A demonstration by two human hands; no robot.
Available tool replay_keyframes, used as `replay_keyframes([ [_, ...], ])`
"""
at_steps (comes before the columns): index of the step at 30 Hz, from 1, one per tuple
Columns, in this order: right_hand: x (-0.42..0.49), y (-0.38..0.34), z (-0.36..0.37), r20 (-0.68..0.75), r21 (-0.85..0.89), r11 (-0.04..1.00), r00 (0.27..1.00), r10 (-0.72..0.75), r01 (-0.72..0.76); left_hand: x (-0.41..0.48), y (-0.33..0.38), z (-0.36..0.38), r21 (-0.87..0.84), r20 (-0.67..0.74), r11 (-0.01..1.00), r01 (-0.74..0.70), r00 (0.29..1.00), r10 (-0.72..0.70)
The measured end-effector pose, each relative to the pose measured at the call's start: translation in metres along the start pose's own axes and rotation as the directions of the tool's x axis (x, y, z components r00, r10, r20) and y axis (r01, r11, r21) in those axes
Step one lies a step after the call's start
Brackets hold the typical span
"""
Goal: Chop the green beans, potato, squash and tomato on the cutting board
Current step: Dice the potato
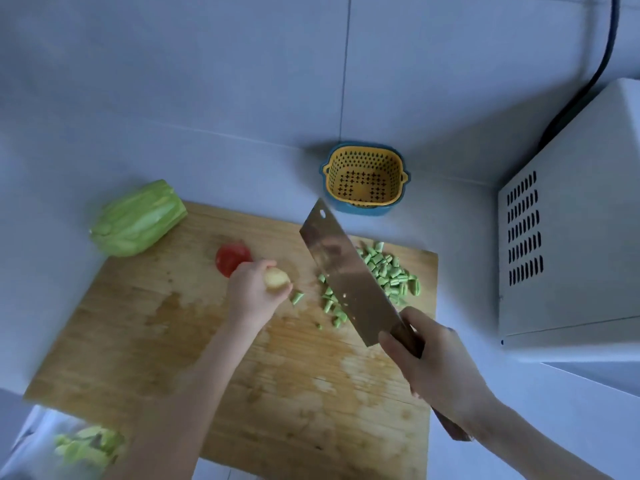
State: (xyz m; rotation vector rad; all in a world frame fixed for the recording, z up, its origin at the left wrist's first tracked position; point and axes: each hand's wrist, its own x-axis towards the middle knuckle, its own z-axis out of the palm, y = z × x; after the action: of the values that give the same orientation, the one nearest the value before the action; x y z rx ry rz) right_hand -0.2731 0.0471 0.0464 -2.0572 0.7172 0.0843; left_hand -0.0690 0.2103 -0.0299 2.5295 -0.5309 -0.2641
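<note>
Beans (pixel 388 271) were chopped on the board's (pixel 138 341) right, while potato (pixel 276 278), gripped mid-board by the left hand (pixel 251 292), and tomato (pixel 230 258) and squash (pixel 138 218), far left, were judged uncut, cleaver (pixel 343 271) clasped by the right hand (pixel 433 365).

Your widest free room is the bare left and near part of the wooden cutting board (pixel 138 341). The pile of chopped green bean pieces (pixel 391 275) fills its far right corner, with the broad steel cleaver blade (pixel 343 271) tilted across it. The pale green ridged squash (pixel 138 220) blocks the far left corner, the red tomato (pixel 230 258) near it. The white vented appliance box (pixel 571 237) walls the right side.
</note>
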Motion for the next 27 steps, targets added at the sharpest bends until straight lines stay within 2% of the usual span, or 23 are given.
replay_keyframes([
  [3, -0.005, 0.01, 0.024, 0.112, -0.009, 1.0, 0.993, 0.027, -0.026, -0.027, -0.013, -0.011, -0.276, -0.042, 0.941, 0.195, 0.976, -0.215],
  [6, -0.001, 0.016, 0.052, 0.175, -0.02, 1.0, 0.985, 0.006, -0.003, -0.049, -0.028, -0.013, -0.36, -0.041, 0.883, 0.3, 0.941, -0.337],
  [12, 0.009, 0.023, 0.072, 0.162, -0.083, 0.995, 0.986, -0.041, 0.055, -0.061, -0.036, -0.003, -0.347, 0.025, 0.903, 0.253, 0.965, -0.261],
  [18, 0.013, 0.042, 0.032, 0.008, -0.165, 0.986, 1.0, -0.01, 0.011, -0.057, -0.024, 0.013, -0.416, 0.013, 0.902, 0.117, 0.992, -0.123],
  [22, 0.014, 0.047, 0.019, -0.021, -0.18, 0.983, 1.0, 0.023, -0.027, -0.054, -0.014, 0.021, -0.444, 0.007, 0.895, 0.042, 0.999, -0.043],
  [27, 0.004, 0.041, 0.028, -0.016, -0.182, 0.983, 0.999, -0.035, 0.031, -0.055, -0.01, 0.025, -0.321, -0.006, 0.947, 0.008, 1.0, -0.011],
])
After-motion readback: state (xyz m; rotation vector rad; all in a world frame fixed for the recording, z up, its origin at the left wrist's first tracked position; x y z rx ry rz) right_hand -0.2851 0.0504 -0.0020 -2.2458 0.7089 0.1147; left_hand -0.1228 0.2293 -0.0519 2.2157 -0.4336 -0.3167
